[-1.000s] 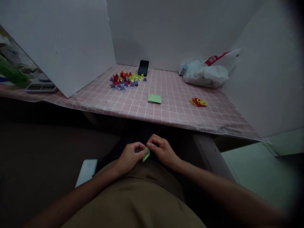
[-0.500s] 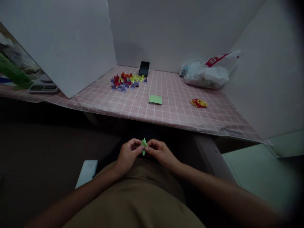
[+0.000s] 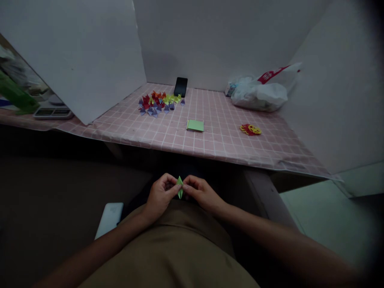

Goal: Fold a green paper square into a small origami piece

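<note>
Between my two hands, just above my lap, is a small green folded paper (image 3: 180,193), long and pointed at top and bottom. My left hand (image 3: 161,195) pinches its left edge between thumb and fingers. From the right, my right hand (image 3: 203,193) pinches the other edge, its thumb close to the left thumb. On the table beyond lies a stack of square paper (image 3: 195,125) with a green sheet on top. Farther left stand several small folded paper cranes (image 3: 156,105) in red, orange, yellow and purple.
A dark phone (image 3: 181,87) leans at the back of the pink checked table (image 3: 216,138). Red and yellow cut-out shapes (image 3: 251,129) lie at right, before a white plastic bag (image 3: 259,96). A scale (image 3: 53,112) sits far left; a white device (image 3: 109,219) is beside my left forearm.
The green paper's upper points, spread apart before, now lie together as one narrow diamond. Both hands stay nearly in place, and the view has shifted slightly.
</note>
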A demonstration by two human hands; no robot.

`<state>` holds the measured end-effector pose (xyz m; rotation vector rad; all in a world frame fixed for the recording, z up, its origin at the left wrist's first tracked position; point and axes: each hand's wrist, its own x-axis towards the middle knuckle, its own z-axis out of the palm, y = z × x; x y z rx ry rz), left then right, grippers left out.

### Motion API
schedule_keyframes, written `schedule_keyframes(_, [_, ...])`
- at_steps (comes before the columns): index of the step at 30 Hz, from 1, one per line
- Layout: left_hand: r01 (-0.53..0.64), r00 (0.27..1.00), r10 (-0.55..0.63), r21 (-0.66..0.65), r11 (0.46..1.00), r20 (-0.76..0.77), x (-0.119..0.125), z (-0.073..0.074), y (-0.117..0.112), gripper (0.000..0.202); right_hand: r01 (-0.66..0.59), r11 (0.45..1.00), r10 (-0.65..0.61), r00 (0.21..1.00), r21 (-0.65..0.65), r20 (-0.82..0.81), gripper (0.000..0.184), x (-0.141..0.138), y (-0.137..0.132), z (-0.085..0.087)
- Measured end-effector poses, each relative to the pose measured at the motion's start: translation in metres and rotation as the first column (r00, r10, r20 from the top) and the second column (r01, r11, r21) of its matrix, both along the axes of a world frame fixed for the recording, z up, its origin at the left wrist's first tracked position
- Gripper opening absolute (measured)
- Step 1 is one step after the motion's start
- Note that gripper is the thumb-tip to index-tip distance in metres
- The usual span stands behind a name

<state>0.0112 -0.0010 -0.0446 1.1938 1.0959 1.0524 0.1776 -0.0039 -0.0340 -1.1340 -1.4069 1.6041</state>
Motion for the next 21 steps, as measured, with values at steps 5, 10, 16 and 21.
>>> schedule_keyframes(5, [0.005, 0.997, -0.006, 0.018, 1.000, 0.073, 0.0024, -0.0002, -0.0010, 0.027, -0.017, 1.000, 0.017, 1.000, 0.005, 0.005, 0.030, 0.0004, 0.0008, -0.0013])
schedule_keyframes(10, [0.134, 0.990, -0.134, 0.003, 0.991, 0.036, 0.0045, -0.0009, -0.0039, 0.032, 0.031, 0.997, -0.037, 0.996, 0.069, 0.082, 0.028, 0.0010, 0.0019, -0.0004])
schedule_keyframes(16, [0.207, 0.978, -0.204, -0.080, 0.975, 0.042, 0.0018, -0.0008, -0.0012, 0.026, 0.125, 0.991, -0.126, 0.992, 0.053, 0.019, 0.024, 0.0027, 0.0029, 0.0002])
schedule_keyframes(21, [0.257, 0.966, -0.254, -0.189, 0.948, 0.040, 0.0004, 0.0034, -0.0001, 0.026, 0.194, 0.979, -0.194, 0.981, 0.060, -0.012, 0.023, 0.0035, 0.0041, 0.0007])
